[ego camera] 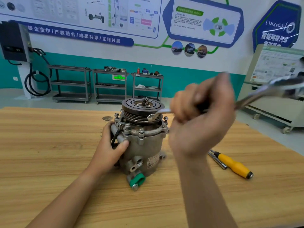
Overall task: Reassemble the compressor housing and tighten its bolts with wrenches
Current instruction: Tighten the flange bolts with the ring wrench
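A grey metal compressor [141, 145] stands upright on the wooden table [49, 145], its grooved pulley [142, 109] on top and several flange bolts [141, 131] around the upper rim. My left hand [111, 145] grips the compressor's left side, thumb on a tube fitting. My right hand [202, 116], raised and blurred, holds a ring wrench [158, 114] whose ring end hovers beside the pulley above the right flange. A second, larger wrench [269, 91] sticks out of the same hand toward the upper right.
A yellow-handled screwdriver [233, 164] and a metal socket extension [217, 160] lie on the table to the right. A small round metal part [107, 118] lies behind the compressor. Grey shelf carts [110, 86] stand along the far wall, and a cabinet on wheels [276, 89] stands at right.
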`<state>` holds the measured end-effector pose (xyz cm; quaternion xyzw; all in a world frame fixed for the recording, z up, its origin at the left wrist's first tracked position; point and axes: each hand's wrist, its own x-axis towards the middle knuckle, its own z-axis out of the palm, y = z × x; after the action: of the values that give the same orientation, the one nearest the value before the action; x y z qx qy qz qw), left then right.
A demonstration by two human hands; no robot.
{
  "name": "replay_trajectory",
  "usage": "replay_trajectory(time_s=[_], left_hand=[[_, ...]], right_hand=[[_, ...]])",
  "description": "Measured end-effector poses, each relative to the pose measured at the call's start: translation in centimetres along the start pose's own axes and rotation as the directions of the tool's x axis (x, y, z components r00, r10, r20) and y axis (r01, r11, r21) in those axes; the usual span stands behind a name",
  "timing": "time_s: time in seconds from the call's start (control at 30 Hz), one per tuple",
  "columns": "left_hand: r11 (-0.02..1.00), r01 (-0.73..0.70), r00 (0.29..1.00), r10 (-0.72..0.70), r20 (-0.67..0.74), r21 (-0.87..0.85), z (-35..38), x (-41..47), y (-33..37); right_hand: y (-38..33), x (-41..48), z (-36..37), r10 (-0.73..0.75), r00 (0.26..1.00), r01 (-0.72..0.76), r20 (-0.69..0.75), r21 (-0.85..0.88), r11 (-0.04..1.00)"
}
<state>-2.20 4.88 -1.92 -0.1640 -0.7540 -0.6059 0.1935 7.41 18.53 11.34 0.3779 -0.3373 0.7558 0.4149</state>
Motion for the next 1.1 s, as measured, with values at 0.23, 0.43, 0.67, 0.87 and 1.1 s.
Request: replay_trajectory(time_s=[0.23,0.43,0.67,0.87,1.1], left_hand=[[1.000,-0.011,1.000,0.010,0.007,0.026,-0.1,0.2,-0.4],[0.999,-0.032,0.999,0.031,0.014,0.044,-0.3,0.2,-0.9],[0.997,-0.055,0.999,0.055,0.000,0.055,-0.1,0.2,-1.0],[0.997,-0.050,0.999,0.050,0.000,0.064,-0.1,0.2,-0.9],[1.000,-0.023,1.000,0.023,0.012,0.018,0.0,0.1,-0.1]], right_hand=[[1.7,6.4,-7.5,0.581,0.738,-0.506,-0.344,0.288,0.813],[4.6,7.2,-11.3,0.684,0.662,-0.558,-0.306,0.409,0.722],[7.6,7.0,-13.6,0.816,0.554,-0.624,-0.167,0.565,0.540],[7.1,4.9,-15.0,0.805,0.544,-0.495,-0.236,0.685,0.535],[1.0,0.3,-11.7,0.472,0.773,-0.400,-0.424,0.251,0.881]])
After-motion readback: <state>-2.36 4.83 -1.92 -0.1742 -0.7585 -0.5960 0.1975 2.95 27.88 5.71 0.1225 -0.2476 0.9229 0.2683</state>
